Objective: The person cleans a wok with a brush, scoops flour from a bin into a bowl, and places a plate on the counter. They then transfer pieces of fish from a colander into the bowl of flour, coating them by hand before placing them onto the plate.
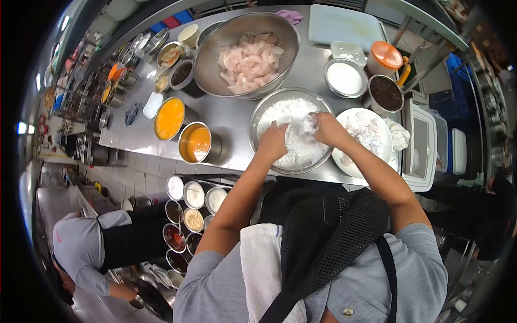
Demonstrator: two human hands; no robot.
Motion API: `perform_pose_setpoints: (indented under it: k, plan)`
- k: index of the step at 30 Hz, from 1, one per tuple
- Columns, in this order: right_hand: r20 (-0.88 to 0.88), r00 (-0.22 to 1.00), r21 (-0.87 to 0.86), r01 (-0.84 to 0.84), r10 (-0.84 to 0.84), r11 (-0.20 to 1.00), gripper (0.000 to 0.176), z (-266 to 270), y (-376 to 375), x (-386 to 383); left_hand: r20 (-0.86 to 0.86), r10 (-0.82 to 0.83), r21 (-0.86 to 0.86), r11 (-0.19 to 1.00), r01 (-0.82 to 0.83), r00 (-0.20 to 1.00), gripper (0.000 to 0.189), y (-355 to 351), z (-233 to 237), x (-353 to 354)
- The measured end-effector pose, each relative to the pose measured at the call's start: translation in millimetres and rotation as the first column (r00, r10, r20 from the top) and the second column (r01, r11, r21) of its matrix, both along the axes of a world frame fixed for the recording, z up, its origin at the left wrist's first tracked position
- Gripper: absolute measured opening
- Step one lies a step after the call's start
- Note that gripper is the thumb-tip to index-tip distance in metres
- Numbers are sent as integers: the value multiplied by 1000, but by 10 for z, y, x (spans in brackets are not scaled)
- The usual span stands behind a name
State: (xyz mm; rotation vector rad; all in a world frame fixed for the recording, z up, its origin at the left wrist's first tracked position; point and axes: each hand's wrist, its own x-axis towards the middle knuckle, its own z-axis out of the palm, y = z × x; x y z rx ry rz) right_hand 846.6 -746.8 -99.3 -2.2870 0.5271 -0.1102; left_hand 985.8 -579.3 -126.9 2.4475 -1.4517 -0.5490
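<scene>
Both my hands are inside a steel bowl (pixel 257 158) of white flour (pixel 301 151). My left hand (pixel 273 141) is at the left of the flour, fingers bent down and their tips hidden in it. My right hand (pixel 325 130) is at the right side, its flour-caked fingers closed around a white-coated lump (pixel 309 126) that looks like a piece of meat. Just right of the bowl, a white plate (pixel 353 169) holds several flour-dusted pieces (pixel 366 132). Behind the bowl, a large perforated steel colander (pixel 215 40) contains raw pale meat strips (pixel 250 62).
Two steel pots of orange liquid (pixel 169 118) stand left near the table edge. A bowl of white powder (pixel 346 78), a dark-filled pot (pixel 385 93) and an orange-lidded tub (pixel 384 56) sit at back right. A co-worker (pixel 81 242) bends at lower left, beside several containers (pixel 194 195).
</scene>
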Motion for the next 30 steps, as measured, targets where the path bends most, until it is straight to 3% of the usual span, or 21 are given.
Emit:
perform_pose_setpoints:
  k: [2,3,4,6,10,12,14,16,18,20,24,26,28,29,30]
  plan:
    - [-19,1000,21,-5,5,1000,47,6,11,-7,39,-15,-11,1000,15,999,65,-61,-158,29]
    - [51,999,-90,5,-1,996,49,-125,5,2,40,15,-41,999,-14,999,66,-67,-177,45]
    - [47,999,-98,26,-22,995,49,-242,-41,-31,38,45,-69,997,-42,998,67,-67,-195,67]
    - [128,991,15,40,-42,999,52,-213,-81,-86,59,34,-106,994,-27,998,66,-70,-187,134]
    - [174,980,239,56,-99,969,40,129,-303,-397,21,113,-233,967,-105,993,56,-44,-140,284]
    - [232,960,280,88,-157,956,39,249,-467,-649,-225,92,-223,964,-143,970,62,-112,147,263]
    - [230,940,94,235,-251,967,45,110,-702,-945,-250,31,-298,949,-107,968,57,-229,314,174]
    - [196,937,119,269,-288,956,49,333,-835,-1229,-202,18,-395,914,-99,979,54,-366,468,20]
    - [214,932,143,265,-291,954,48,204,-1025,-1469,-264,-47,-406,911,-67,963,57,-585,855,-257]
    - [160,920,48,356,-359,933,49,123,-1127,-1635,-362,-231,-500,866,21,903,52,-861,958,-498]
    - [124,926,-163,373,-356,913,46,-332,-1145,-1789,-29,-287,-338,904,261,958,49,-1529,416,-1102]
    - [-148,968,-204,171,-203,964,47,-560,-1147,-1796,-39,-414,-200,895,399,909,52,-1789,-80,-1323]
    - [-162,969,-211,149,-185,966,45,-541,-1108,-1796,-81,-426,33,902,430,901,54,-1846,-347,-1471]
    - [-150,976,-218,123,-158,968,45,-515,-1143,-1803,-68,-401,29,915,403,914,54,-1792,-261,-1437]
    - [-98,965,-226,217,-244,950,44,-490,-1143,-1829,-34,-407,-34,913,406,913,55,-1708,-103,-1443]
